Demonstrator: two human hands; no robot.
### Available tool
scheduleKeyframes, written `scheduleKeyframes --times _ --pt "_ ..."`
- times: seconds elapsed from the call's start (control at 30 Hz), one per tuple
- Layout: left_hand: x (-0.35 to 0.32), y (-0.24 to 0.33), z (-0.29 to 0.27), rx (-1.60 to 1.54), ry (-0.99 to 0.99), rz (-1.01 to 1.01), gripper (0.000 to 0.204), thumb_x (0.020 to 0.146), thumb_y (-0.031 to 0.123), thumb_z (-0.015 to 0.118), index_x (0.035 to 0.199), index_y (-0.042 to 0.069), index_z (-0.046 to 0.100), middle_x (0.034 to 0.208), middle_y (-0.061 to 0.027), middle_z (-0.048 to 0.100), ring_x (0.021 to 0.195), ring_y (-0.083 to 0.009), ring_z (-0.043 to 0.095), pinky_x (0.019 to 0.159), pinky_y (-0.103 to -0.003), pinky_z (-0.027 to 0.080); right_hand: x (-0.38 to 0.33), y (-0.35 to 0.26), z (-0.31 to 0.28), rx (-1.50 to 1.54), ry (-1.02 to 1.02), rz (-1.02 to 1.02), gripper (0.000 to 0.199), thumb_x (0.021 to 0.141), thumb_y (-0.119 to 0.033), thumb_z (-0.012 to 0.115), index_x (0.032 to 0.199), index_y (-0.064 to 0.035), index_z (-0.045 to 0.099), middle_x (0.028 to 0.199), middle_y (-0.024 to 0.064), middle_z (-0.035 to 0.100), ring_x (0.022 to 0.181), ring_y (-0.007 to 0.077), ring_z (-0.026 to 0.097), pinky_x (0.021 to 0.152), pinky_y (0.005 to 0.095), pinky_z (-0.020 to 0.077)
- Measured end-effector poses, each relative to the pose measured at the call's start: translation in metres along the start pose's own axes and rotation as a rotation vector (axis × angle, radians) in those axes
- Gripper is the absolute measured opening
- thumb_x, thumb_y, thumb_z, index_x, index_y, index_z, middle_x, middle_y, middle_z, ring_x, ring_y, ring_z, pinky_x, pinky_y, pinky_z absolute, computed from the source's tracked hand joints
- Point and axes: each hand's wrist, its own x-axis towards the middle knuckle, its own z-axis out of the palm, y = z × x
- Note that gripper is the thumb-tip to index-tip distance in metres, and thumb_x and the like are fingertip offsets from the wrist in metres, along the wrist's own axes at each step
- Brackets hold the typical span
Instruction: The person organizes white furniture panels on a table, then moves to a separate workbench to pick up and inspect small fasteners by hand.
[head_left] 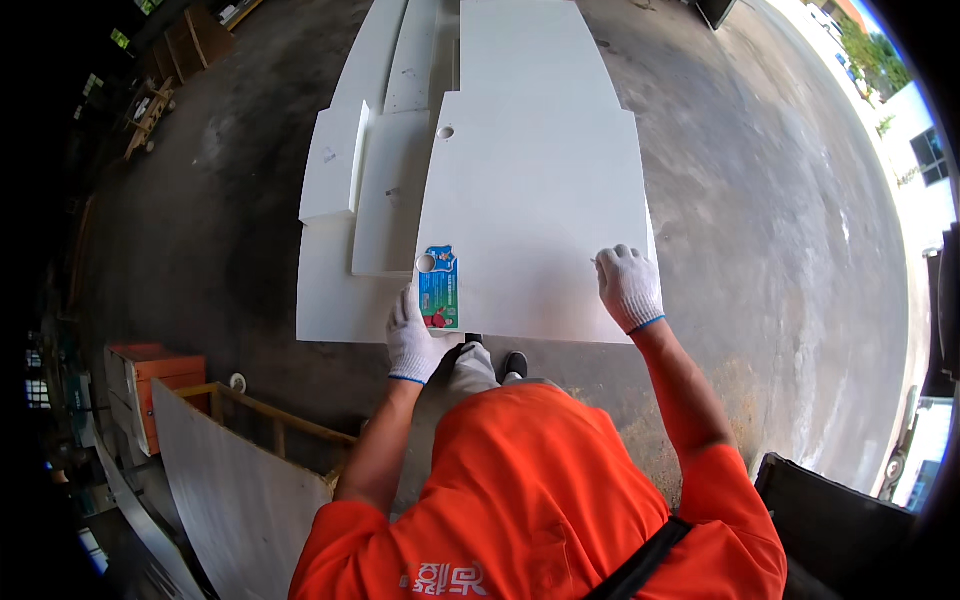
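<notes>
A long white panel (540, 200) lies in front of me, with two round holes near its left edge. A colourful label (440, 290) is on its near left corner, around the nearer hole. My left hand (415, 338), in a white knitted glove with a blue cuff, holds this corner, its fingers along the left edge. My right hand (630, 288), gloved alike, is at the panel's right side near the front, with its fingers curled closed. A small pale bit shows at its fingertips, too small to name.
More white panels and a box-shaped white piece (333, 165) lie left of and under the panel. A wooden-framed board (240, 480) and an orange cabinet (165, 385) stand at lower left. A dark box-like object (830, 520) is at lower right. Grey concrete floor (760, 220) surrounds the stack.
</notes>
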Motion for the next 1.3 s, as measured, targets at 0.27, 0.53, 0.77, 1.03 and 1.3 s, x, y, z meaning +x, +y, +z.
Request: scheduleKeyframes --times 0.27,0.53,0.77,1.03,1.3 --pt "0.002 0.024 0.003 0.229 -0.014 0.327 0.098 0.085 0.060 0.069 0.149 -0.008 0.040 0.161 -0.0278 0.030 0.150 -0.0468 0.025 0.123 -0.059 0.019 -0.040 -0.054 0.060 0.069 -0.168 -0.379 0.023 0.082 -0.014 0.062 0.105 -0.0119 0.066 0.099 0.0091 0.064 0.096 0.0296 0.063 0.083 0.0430 0.0526" --pt "0.103 0.109 0.055 0.234 -0.129 0.518 0.091 0.092 0.058 0.057 0.154 -0.005 0.035 0.163 -0.0258 0.030 0.152 -0.0407 0.025 0.126 -0.053 0.013 -0.138 -0.046 0.001 0.572 -0.069 0.001 0.007 0.087 -0.008 0.071 0.094 -0.0084 0.069 0.092 0.0095 0.068 0.079 0.0277 0.067 0.069 0.0394 0.0534" --pt "0.010 0.165 0.062 0.073 -0.601 0.999 0.098 0.094 0.070 0.044 0.157 -0.003 0.029 0.167 -0.0200 0.023 0.157 -0.0351 0.017 0.128 -0.046 0.008 -0.142 0.003 -0.019 1.046 0.381 0.944 0.013 0.099 -0.009 0.065 0.104 0.0027 0.068 0.070 0.0004 0.059 0.053 0.0057 0.049 0.049 0.0227 0.0403" --pt "0.051 0.173 0.084 0.199 -0.298 0.701 0.090 0.096 0.059 0.049 0.156 -0.006 0.030 0.166 -0.0237 0.023 0.156 -0.0382 0.018 0.128 -0.049 0.008 -0.136 -0.027 -0.029 1.141 0.450 0.983 0.014 0.098 -0.010 0.066 0.106 0.0020 0.068 0.080 0.0011 0.063 0.065 0.0064 0.054 0.059 0.0233 0.0464" --pt "0.124 0.111 0.063 0.397 -0.140 0.383 0.093 0.096 0.062 0.047 0.157 -0.005 0.029 0.166 -0.0232 0.025 0.156 -0.0364 0.018 0.128 -0.048 0.008 -0.160 -0.004 -0.041 1.089 0.581 0.961 0.014 0.098 -0.009 0.066 0.106 0.0015 0.068 0.083 0.0028 0.065 0.060 0.0076 0.056 0.054 0.0234 0.0484"
